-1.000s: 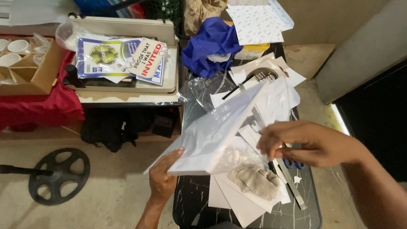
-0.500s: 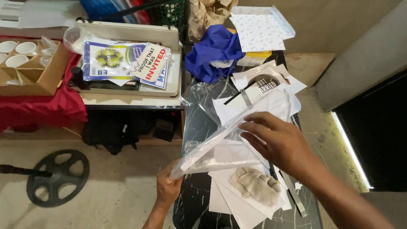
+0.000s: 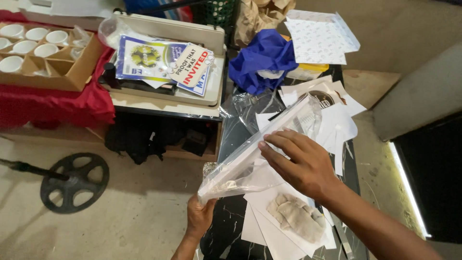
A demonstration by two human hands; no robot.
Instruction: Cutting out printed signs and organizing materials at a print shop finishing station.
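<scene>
Both hands hold a clear plastic sleeve with a white sheet above the dark tabletop

The left hand [image 3: 199, 217] pinches the low corner of the clear plastic sleeve [image 3: 262, 151] with its fingers together on it; the right hand [image 3: 301, 163] lies flat on the upper side, fingers [image 3: 274, 144] slightly apart and pressed on the film; the sleeve hangs tilted over the dark tabletop [image 3: 226, 226], above loose white papers [image 3: 337, 120] and a crumpled grey cloth [image 3: 296, 216]; I judge that a firm corner pinch and a flat, smooth pressure along the film keep the sheet inside straight and without creases; a blue cloth [image 3: 262, 58] lies further back.
</scene>
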